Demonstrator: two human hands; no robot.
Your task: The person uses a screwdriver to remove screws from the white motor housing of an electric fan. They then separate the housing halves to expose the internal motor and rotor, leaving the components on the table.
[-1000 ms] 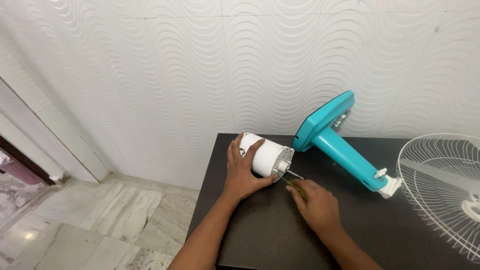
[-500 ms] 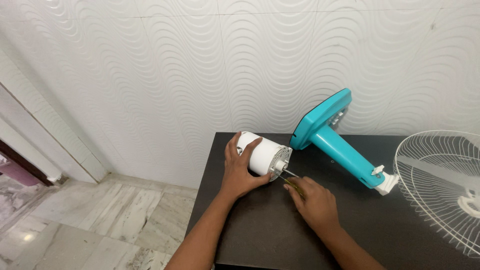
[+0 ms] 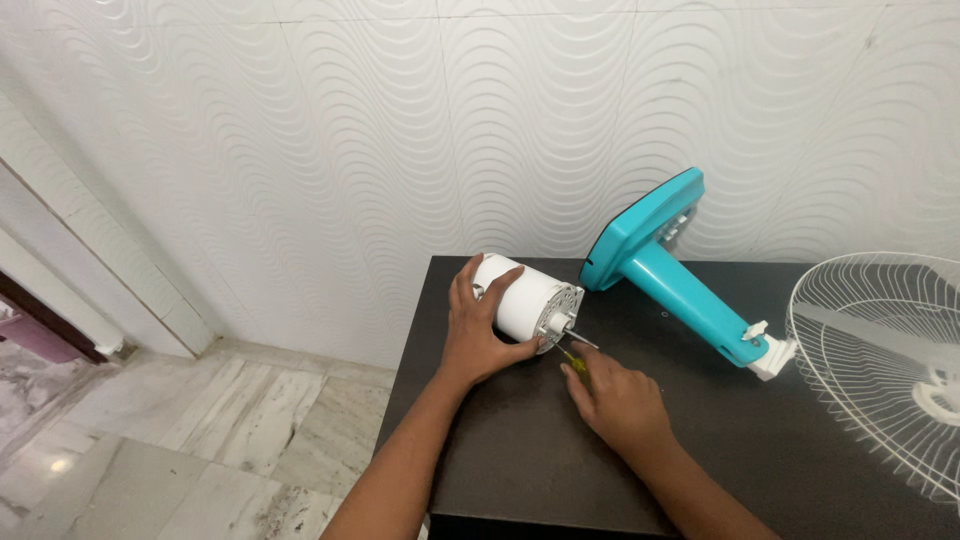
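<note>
Head view: little has changed over the last second. The left hand point(image 3: 478, 335) stays wrapped around the white cylindrical motor housing point(image 3: 525, 303), which lies on its side near the middle of the frame on the dark bench point(image 3: 520, 460), close to its far left corner. The right hand point(image 3: 615, 400) has crept slightly up and left, and the screwdriver point(image 3: 570, 355) it grips, with a yellow-green handle showing between the fingers point(image 3: 580, 372), is still pressed tip-first into the slotted end face of the housing, just beside the short metal shaft point(image 3: 583, 341) that sticks out. The whole scene has also shifted a touch upward in the frame, so the head seems to have tilted. As a judgement, the steady hold and the unmoved tip suggest the work on that end face is still going on, not finished.

Counted: one motor housing, one screwdriver, one turquoise fan stand point(image 3: 670, 280) leaning against the wavy white wall at right centre, one white wire fan guard point(image 3: 880, 360) at the right edge, two hands, both clenched on their things.
</note>
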